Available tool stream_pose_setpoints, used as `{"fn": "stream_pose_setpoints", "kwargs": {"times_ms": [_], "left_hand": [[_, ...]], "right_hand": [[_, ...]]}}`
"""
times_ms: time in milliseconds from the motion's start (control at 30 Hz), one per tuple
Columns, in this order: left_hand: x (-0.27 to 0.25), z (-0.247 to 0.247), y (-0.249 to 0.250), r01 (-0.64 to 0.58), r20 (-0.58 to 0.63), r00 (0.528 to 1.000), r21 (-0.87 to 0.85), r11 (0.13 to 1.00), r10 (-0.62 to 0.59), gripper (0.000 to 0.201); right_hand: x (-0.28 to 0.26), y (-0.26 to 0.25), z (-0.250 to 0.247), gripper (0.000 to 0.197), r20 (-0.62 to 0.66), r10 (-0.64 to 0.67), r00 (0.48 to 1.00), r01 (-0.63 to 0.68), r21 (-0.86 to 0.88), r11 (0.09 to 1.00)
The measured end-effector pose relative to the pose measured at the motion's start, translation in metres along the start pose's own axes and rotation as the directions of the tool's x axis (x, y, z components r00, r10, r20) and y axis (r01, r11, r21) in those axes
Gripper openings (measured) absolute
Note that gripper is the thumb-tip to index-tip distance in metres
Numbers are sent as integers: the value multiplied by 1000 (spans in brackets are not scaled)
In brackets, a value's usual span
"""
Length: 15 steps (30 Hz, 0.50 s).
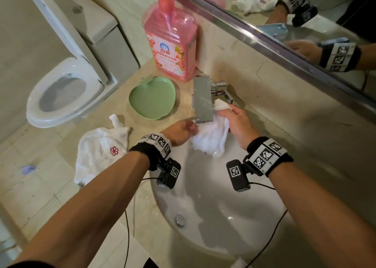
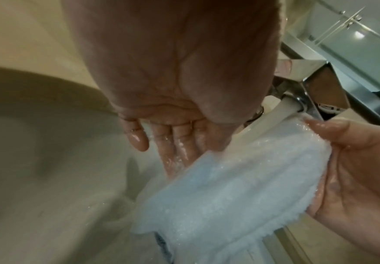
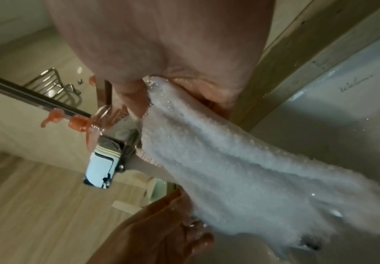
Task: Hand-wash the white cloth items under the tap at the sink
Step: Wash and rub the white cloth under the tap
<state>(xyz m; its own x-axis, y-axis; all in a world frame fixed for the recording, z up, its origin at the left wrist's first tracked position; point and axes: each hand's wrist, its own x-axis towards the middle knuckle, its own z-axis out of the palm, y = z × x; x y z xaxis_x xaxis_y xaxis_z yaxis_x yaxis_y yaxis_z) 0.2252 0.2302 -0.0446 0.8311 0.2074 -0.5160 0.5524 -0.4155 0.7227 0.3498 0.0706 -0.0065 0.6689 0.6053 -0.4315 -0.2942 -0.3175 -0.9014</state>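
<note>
Now both forearms reach over the sink (image 1: 213,216), wrists bent down toward the tap (image 1: 203,100). Right hand (image 1: 239,125) pinches the wet cloth's (image 1: 211,137) top edge, thumb against curled fingers, just beside the spout; water lands by that grip and the cloth hangs below it. Left hand (image 1: 180,132) lies flat, fingers (image 2: 177,148) straight, touching the cloth's near side.

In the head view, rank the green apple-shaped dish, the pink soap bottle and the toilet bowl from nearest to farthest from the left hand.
Measured from the left hand in the head view:
1. Green apple-shaped dish, on the counter just beyond the hand, beside the tap.
2. Pink soap bottle, standing farther back by the mirror wall.
3. Toilet bowl, off the counter, far to the left.
</note>
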Motion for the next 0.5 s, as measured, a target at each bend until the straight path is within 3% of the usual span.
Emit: {"fn": "stream_pose_setpoints", "kwargs": {"times_ms": [167,333,400,500], "left_hand": [[7,-5,13,-123,-130,985,-66,990,113,34],[3,-13,22,-243,-140,964,-131,961,225,33],[0,-13,25,-245,-116,967,-185,952,227,34],[-2,-14,25,-167,-94,985,-284,944,146,38]], "right_hand": [[-5,-4,-6,17,40,-4,999,5,-8,1000],[-7,8,1,45,129,27,991,23,-371,929],[-5,12,9,35,137,-2,991,70,-493,867],[1,14,12,22,92,4,996,38,-454,890]]}}
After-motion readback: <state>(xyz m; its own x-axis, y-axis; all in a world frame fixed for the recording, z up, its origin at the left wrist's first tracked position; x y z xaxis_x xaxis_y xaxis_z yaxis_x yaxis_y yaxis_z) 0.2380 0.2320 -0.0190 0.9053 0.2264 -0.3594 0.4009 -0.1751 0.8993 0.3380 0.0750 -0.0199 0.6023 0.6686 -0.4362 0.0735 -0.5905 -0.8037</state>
